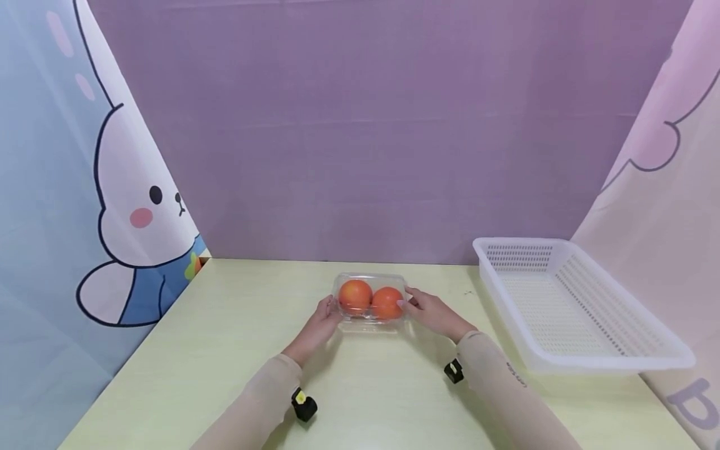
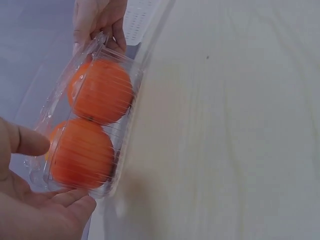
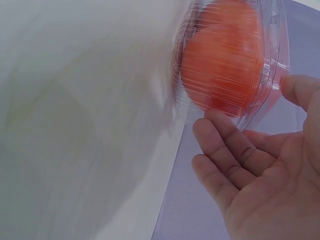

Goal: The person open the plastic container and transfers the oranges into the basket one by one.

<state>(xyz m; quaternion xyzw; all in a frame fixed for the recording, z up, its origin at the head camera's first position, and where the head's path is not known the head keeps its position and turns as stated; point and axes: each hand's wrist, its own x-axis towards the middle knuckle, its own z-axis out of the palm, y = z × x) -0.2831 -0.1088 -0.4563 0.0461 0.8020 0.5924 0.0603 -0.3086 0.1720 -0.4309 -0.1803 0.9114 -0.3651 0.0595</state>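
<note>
A clear plastic clamshell box [image 1: 371,322] stands at the far middle of the table with two round orange fruits inside, the left fruit [image 1: 355,296] and the right fruit [image 1: 387,303]. Its lid lies over them. My left hand [image 1: 324,322] holds the box's left end; in the left wrist view the thumb [image 2: 32,142] is at the lid side and the fingers [image 2: 75,202] are low against the end. At the opposite end my right hand [image 1: 435,312] grips the box, its thumb [image 3: 300,90] by the rim and fingertips [image 3: 216,117] touching the end wall.
A white perforated plastic basket [image 1: 607,361] stands on the right of the pale table [image 1: 371,400]. Behind the table hangs a purple cloth [image 1: 360,137]. Printed cloths flank it, with a cartoon rabbit [image 1: 135,219] on the left one.
</note>
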